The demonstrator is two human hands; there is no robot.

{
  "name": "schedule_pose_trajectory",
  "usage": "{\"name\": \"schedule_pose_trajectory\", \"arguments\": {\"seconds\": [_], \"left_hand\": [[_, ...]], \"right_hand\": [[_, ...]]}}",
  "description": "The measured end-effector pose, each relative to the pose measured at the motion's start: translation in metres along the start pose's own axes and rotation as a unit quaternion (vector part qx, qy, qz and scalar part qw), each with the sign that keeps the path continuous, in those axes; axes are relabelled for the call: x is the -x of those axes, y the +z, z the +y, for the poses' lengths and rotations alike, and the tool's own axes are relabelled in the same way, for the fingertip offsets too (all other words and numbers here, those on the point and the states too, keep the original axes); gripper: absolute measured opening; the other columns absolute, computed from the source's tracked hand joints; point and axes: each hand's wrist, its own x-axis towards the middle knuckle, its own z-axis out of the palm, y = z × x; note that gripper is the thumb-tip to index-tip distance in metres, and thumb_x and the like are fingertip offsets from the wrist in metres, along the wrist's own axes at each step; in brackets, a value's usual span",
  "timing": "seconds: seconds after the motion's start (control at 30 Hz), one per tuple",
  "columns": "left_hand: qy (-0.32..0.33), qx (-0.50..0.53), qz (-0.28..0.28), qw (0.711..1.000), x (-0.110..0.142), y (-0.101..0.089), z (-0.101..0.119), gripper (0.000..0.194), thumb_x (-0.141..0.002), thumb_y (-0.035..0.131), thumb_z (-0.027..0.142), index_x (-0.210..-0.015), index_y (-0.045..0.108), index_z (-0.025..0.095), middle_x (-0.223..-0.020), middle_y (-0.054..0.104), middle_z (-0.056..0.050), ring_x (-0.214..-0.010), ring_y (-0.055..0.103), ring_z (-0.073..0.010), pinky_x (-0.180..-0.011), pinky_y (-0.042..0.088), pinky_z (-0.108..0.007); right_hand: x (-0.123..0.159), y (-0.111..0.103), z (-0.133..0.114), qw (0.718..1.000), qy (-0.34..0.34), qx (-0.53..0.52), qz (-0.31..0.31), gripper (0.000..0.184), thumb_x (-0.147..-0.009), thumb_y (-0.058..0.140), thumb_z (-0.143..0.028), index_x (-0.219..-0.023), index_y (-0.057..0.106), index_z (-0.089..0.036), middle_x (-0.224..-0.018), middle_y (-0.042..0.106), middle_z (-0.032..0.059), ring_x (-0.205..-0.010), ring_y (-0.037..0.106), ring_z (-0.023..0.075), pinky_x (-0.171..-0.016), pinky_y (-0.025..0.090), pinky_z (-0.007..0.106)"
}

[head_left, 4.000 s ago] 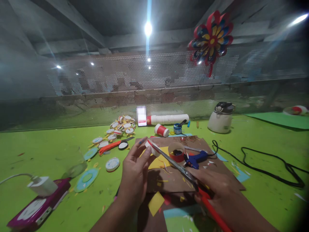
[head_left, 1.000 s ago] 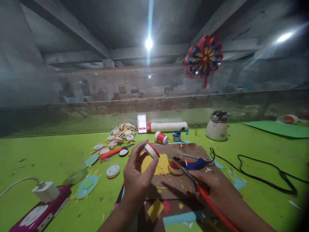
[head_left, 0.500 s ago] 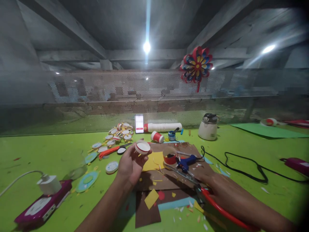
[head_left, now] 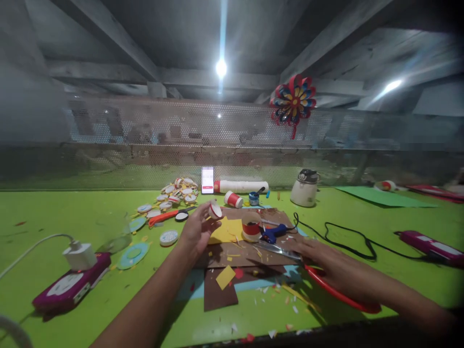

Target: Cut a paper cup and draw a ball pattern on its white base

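Note:
My left hand [head_left: 195, 231] pinches a small white ring with a red band [head_left: 215, 210] above the brown card sheet [head_left: 250, 252]. My right hand [head_left: 328, 263] lies low on the table at the right, closed on red-handled scissors [head_left: 286, 252] whose blades point left over the card. Between the hands stand a red-banded paper cup [head_left: 251, 226] and a blue glue gun [head_left: 272, 233]. A yellow paper piece [head_left: 226, 231] rests on the card under the ring.
A pile of round paper discs [head_left: 179, 193], orange scissors [head_left: 163, 217], a phone [head_left: 208, 180], a white roll [head_left: 241, 186] and a white pot [head_left: 304, 188] stand behind. Purple power strips [head_left: 70, 285] [head_left: 431, 245], a black cable [head_left: 348, 237], a mesh wall and the table's near edge surround.
The view pulled back and both hands reached farther out. My left hand turned the ring and moved it away; the scissors sank flat onto the card.

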Motion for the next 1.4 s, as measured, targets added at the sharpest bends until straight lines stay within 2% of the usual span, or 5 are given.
{"name": "schedule_pose_trajectory", "arguments": {"seconds": [0.13, 0.47, 0.67, 0.97, 1.4], "left_hand": [[0.073, -0.121, -0.015, 0.99, 0.003, 0.004, -0.005, 0.032, -0.094, 0.064, 0.033, -0.121, 0.059, 0.016, -0.104, 0.066, -0.006, -0.084, 0.066, -0.018, -0.069, 0.058, -0.034], [0.3, -0.37, -0.009, 0.879, 0.012, 0.013, -0.019, 0.054, -0.072, 0.076, 0.028, -0.123, 0.057, 0.022, -0.119, 0.065, -0.01, -0.114, 0.061, -0.0307, -0.098, 0.048, -0.047], [0.234, -0.416, -0.047, 0.877, 0.005, 0.007, -0.021, 0.044, -0.074, 0.076, 0.038, -0.111, 0.062, 0.018, -0.102, 0.071, -0.01, -0.095, 0.068, -0.028, -0.081, 0.055, -0.042], [0.118, -0.409, -0.077, 0.901, 0.007, 0.004, 0.025, 0.057, -0.084, 0.065, 0.049, -0.124, 0.053, 0.01, -0.096, 0.071, -0.014, -0.073, 0.073, -0.0224, -0.062, 0.058, -0.033], [0.097, -0.572, -0.233, 0.78, 0.043, -0.007, -0.03, 0.052, -0.067, 0.076, 0.043, -0.115, 0.068, 0.024, -0.108, 0.073, -0.009, -0.086, 0.068, -0.0263, -0.074, 0.053, -0.037]], "right_hand": [[0.007, -0.004, 0.004, 0.998, 0.041, 0.016, 0.041, 0.053, -0.089, 0.051, -0.024, -0.141, 0.057, -0.028, -0.118, 0.071, 0.0126, -0.102, 0.069, 0.029, -0.087, 0.054, 0.04], [-0.016, 0.003, -0.019, 0.999, -0.028, -0.01, -0.021, 0.043, -0.085, 0.063, -0.03, -0.128, 0.068, -0.024, -0.135, 0.067, 0.0106, -0.121, 0.064, 0.0304, -0.099, 0.051, 0.041], [-0.042, 0.007, 0.02, 0.997, -0.044, -0.017, -0.061, 0.048, -0.079, 0.067, -0.026, -0.128, 0.069, -0.025, -0.133, 0.068, 0.0089, -0.12, 0.063, 0.0303, -0.101, 0.049, 0.04], [-0.041, 0.024, 0.061, 0.999, -0.033, -0.011, -0.04, 0.058, -0.082, 0.067, -0.041, -0.136, 0.063, -0.021, -0.136, 0.062, 0.0176, -0.122, 0.06, 0.0364, -0.101, 0.047, 0.05], [-0.033, 0.001, 0.053, 0.998, -0.033, -0.008, -0.051, 0.054, -0.073, 0.067, -0.022, -0.127, 0.07, -0.026, -0.12, 0.073, 0.006, -0.107, 0.067, 0.0274, -0.091, 0.052, 0.035]]}}
